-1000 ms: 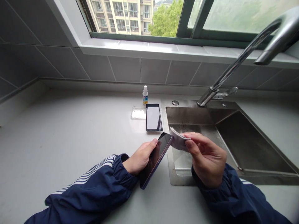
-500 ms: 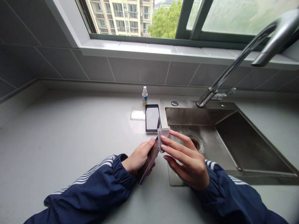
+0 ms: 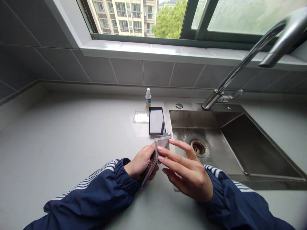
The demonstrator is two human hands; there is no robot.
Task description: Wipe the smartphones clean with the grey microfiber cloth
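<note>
Hands close: left hand point(image 3: 140, 163) grips a smartphone point(image 3: 149, 171), right hand point(image 3: 187, 174) pinches a grey cloth point(image 3: 163, 143) against it.

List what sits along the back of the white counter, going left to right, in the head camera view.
Clear plastic phone case → black rectangular smartphone → small round steel button on the sink deck → curved chrome faucet

One view: head-worn camera, above the near edge of the counter point(image 3: 72, 134), left of the stainless sink point(image 3: 203, 119), looking forward and down. It is close over the left hand point(image 3: 140, 163) and right hand point(image 3: 184, 172), with the window point(image 3: 134, 19) beyond the sink.
</note>
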